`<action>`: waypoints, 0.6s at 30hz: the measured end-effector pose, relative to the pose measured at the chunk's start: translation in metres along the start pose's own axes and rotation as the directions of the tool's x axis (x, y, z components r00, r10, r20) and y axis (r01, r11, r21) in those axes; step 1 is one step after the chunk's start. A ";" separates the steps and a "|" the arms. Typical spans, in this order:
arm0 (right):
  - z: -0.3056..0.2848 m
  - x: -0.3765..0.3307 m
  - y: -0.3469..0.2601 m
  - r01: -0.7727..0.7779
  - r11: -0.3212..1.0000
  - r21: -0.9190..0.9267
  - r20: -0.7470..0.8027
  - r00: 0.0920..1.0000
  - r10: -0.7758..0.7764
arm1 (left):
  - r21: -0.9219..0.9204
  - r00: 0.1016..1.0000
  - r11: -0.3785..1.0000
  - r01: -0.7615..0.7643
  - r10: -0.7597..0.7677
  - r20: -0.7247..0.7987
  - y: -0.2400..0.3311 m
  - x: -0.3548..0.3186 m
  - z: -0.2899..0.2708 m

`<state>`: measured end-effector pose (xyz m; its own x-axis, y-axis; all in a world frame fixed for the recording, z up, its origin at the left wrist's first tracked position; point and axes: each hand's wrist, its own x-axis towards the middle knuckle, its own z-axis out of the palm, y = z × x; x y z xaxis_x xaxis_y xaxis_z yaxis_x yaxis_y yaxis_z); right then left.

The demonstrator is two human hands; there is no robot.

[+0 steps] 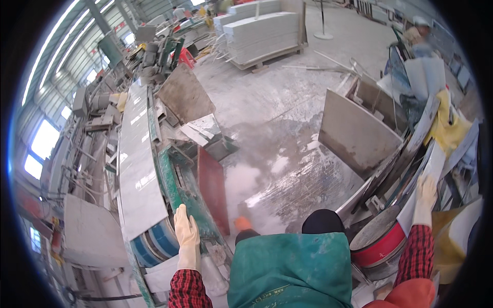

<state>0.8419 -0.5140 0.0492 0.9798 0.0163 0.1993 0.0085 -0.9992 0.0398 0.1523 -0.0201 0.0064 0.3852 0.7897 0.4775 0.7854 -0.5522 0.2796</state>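
My left hand, in a cream rubber glove, is open with its fingers stretched out. It is at the green metal frame of a long machine, beside its pale flat bed and a blue roller. Out to the right, my right hand, in a matching glove, is closed on the edge of a long white strip. The strip slants among other leaning strips and boards, and the side of it under my fingers is hidden.
A red-banded drum stands close by my right leg. A brown panel leans farther off, and a reddish board stands against the machine. Stacked white slabs sit on a pallet beyond the wet floor. Another person is far right.
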 end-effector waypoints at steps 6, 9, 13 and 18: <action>0.001 -0.107 0.012 0.129 0.987 0.098 -0.116 0.986 -0.117 | -0.072 0.995 0.993 0.090 -0.087 0.041 0.022 0.012 -0.021; -0.026 -0.131 -0.010 0.080 0.978 0.193 0.016 0.996 -0.084 | -0.095 0.996 0.992 0.082 -0.085 -0.020 0.023 0.010 -0.035; -0.008 -0.127 -0.004 -0.045 0.966 0.253 0.049 0.998 0.034 | -0.097 0.995 0.994 0.055 -0.062 -0.074 0.021 0.013 -0.039; 0.016 -0.113 -0.002 -0.222 0.275 0.935 0.238 0.971 -0.025 | -0.203 0.986 0.966 0.162 -0.164 0.006 -0.001 0.002 -0.033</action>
<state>0.7341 -0.5140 0.0104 0.9987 0.0320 -0.0409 -0.0288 -0.3137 -0.9491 0.1367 -0.0266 0.0345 0.2541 0.8713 0.4199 0.7223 -0.4597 0.5168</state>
